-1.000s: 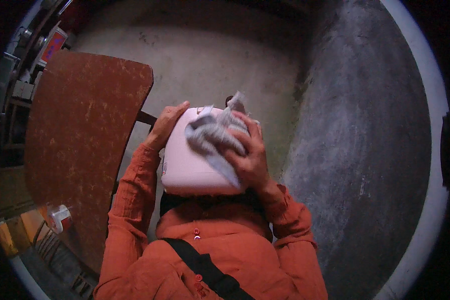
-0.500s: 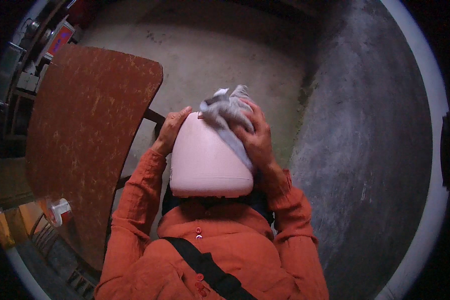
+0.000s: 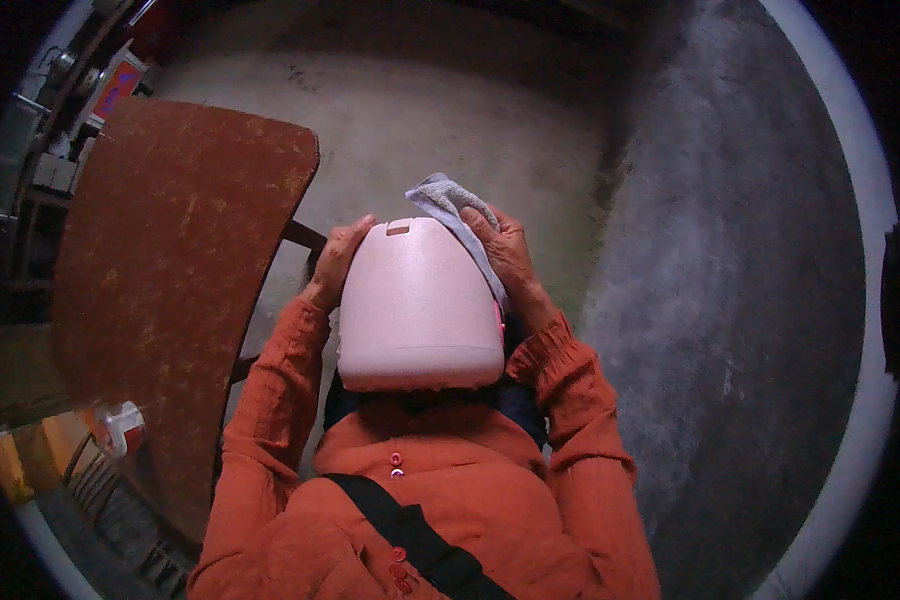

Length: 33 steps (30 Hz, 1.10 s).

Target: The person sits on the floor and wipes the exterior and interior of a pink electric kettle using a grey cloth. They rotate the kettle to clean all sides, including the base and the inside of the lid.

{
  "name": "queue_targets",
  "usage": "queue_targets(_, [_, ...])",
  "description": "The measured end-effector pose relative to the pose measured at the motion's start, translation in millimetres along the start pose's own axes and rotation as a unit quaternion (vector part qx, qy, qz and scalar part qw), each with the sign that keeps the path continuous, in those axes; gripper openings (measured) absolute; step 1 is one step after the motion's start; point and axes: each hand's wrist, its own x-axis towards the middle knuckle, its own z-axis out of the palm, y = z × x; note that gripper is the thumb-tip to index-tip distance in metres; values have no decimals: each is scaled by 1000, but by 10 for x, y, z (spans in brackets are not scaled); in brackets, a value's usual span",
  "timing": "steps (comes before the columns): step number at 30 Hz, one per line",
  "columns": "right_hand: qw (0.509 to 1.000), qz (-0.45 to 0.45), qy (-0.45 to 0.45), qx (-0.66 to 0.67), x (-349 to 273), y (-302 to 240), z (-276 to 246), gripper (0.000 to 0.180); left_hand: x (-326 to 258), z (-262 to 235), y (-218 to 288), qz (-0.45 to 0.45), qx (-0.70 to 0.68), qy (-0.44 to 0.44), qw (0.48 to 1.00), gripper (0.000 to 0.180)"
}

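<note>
A pale pink, rounded plastic casing (image 3: 422, 305) rests on my lap, its broad end toward my body. Its exact kind is not clear. A small rectangular notch shows near its far end. My left hand (image 3: 342, 258) grips its far left side, thumb along the edge. In my right hand (image 3: 510, 258) is a grey cloth (image 3: 450, 200), held bunched along the casing's far right side. One corner of the cloth sticks up past the far end, and a strip hangs down the right side. A bright pink bit shows low on that side.
To my left stands a worn brown wooden table (image 3: 185, 240), with a white and red tub (image 3: 122, 428) at its near left edge. Shelves with boxes (image 3: 55, 172) line the far left. A grey wall (image 3: 730, 300) rises on the right, beside the concrete floor (image 3: 450, 110).
My right hand and the cloth have moved slightly nearer and lower along the casing's right side. The notch and the bright pink bit are now uncovered. My left hand keeps its grip.
</note>
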Motion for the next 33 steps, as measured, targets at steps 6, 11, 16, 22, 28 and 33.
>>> queue_targets(6, [902, -255, 19, -347, -524, -146, 224, 32, -44, -96, -172, -18, -93, 6, 996, 46])
queue_targets(11, [861, -267, -18, -433, -801, -330, 284, 32, -43, 39, -89, -3, -101, -15, 995, 45])
queue_targets(16, [942, -224, -40, -246, -96, -154, 18, 29, -41, -42, -114, 62, 5, -27, 998, 42])
queue_targets(22, [983, -91, 66, -143, 13, 23, -172, 31, -220, 65, 28, 135, 114, 69, 982, 46])
queue_targets(28, [930, -295, -133, -174, -723, -629, 181, 34, -91, -87, -207, 30, -53, 4, 998, 47])
queue_targets(33, [811, -319, -171, -460, -688, -581, 411, 36, -54, -45, -237, -1, -119, -29, 993, 46])
